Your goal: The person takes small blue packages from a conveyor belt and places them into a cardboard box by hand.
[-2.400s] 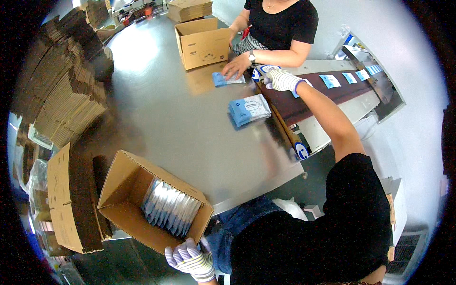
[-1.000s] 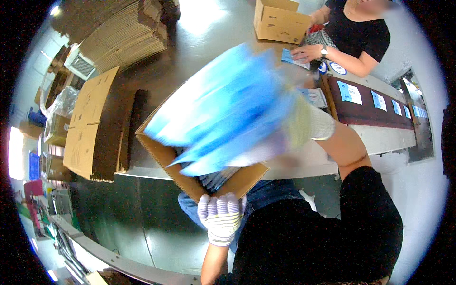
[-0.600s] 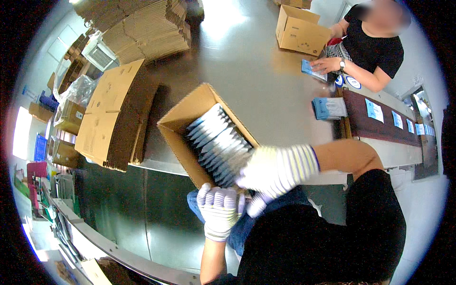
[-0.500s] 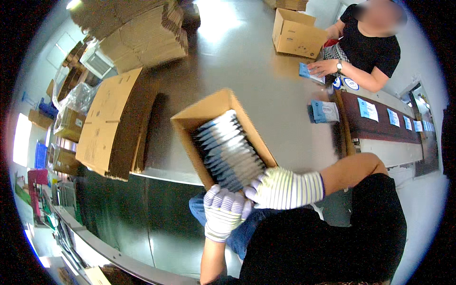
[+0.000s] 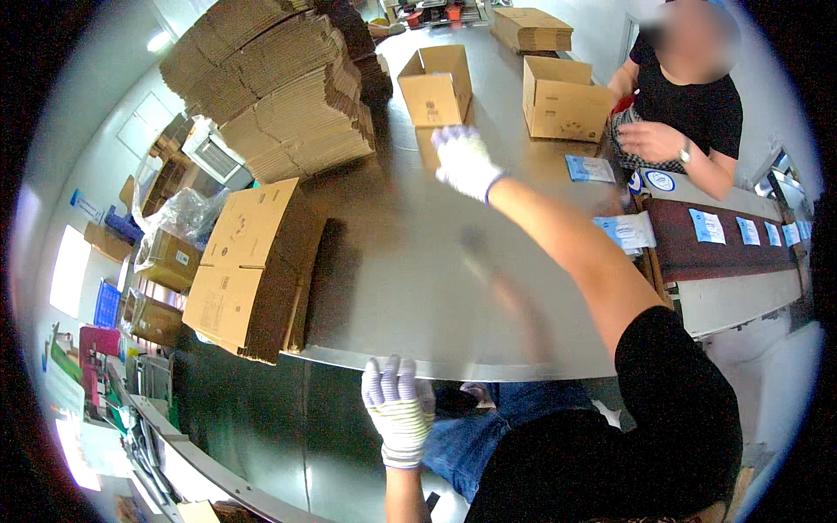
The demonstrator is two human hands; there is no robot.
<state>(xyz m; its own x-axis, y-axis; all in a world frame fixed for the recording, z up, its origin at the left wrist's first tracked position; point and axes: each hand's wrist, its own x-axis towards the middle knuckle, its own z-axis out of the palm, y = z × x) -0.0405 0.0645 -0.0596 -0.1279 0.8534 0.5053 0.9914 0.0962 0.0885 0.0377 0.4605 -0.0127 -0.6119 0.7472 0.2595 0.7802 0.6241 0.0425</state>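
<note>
My right arm stretches far across the metal table. At its end my right hand, in a striped work glove, holds nothing, its fingers extended toward an open cardboard box just beyond. The box stands upright on the table; its contents are hidden from here. Close to me, by the table's front edge, my gloved left hand is raised with fingers apart and nothing in it.
Flattened cartons lean at the left, with a tall carton stack behind. A co-worker stands far right by another open box. Blue-and-white packets lie near the conveyor belt, which carries several more.
The packet-filled box that both my hands held has moved away across the table. My right hand has followed it outward, while my left stays near. The co-worker's hand has left a packet.
</note>
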